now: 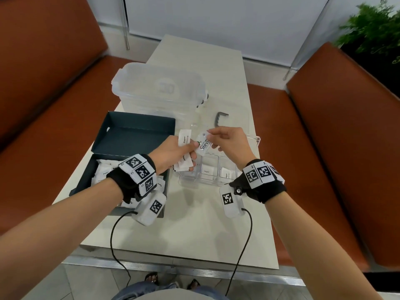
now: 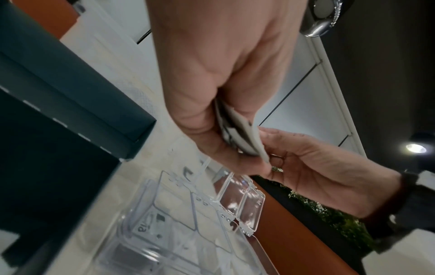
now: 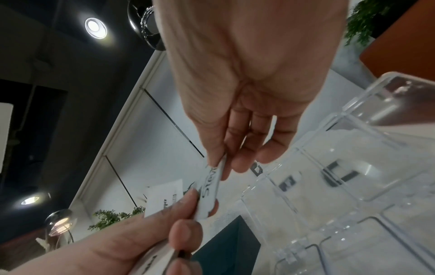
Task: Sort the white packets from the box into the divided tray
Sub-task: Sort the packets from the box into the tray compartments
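The right hand (image 1: 229, 141) pinches the top edge of a white Stevia packet (image 1: 203, 146) between thumb and forefinger, its other fingers loosely extended. The left hand (image 1: 173, 152) curls around a small fan of white packets (image 1: 184, 148), some printed Pepper, and its thumb (image 3: 188, 202) touches the Stevia packet's lower end. Both hands hover above the clear divided tray (image 1: 188, 180), where a few packets already lie in the near compartments. More packets fill the dark box (image 1: 138, 135) to the left, beside a lidded clear container (image 1: 158, 89). The packet looks light, thin and limp, likely to bend or slide from the stack, so a short-edge pinch seems best.
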`<state>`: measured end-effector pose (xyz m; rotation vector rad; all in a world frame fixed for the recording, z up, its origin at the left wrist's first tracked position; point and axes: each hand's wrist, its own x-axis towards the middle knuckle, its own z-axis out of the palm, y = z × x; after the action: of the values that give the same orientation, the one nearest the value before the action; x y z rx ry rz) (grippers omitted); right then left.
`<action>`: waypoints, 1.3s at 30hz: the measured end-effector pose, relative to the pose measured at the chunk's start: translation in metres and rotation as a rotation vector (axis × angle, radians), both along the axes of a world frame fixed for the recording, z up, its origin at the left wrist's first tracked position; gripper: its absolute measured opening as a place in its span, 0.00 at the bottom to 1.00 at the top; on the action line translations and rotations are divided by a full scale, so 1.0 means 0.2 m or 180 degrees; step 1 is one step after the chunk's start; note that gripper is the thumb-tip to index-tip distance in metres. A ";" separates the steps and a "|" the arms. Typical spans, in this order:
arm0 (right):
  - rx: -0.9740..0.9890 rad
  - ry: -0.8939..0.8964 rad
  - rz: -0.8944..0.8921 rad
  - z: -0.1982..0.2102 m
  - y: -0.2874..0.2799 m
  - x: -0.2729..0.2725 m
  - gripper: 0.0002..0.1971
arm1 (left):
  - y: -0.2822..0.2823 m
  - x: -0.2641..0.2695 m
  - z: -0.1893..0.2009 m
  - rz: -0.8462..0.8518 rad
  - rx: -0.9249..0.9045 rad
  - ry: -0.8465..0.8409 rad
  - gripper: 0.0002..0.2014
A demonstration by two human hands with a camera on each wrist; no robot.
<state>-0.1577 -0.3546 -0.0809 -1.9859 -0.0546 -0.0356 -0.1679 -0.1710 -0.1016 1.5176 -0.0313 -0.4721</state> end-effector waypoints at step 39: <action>-0.0737 0.0157 -0.0048 -0.15 0.31 -0.02 0.10 | 0.18 0.00 -0.02 0.0920 -0.0850 0.1116 0.14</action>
<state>-0.1622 -0.2931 -0.1111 -2.2176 -0.0122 0.0106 -0.1677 -0.1347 -0.1058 1.1388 0.3803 -0.4739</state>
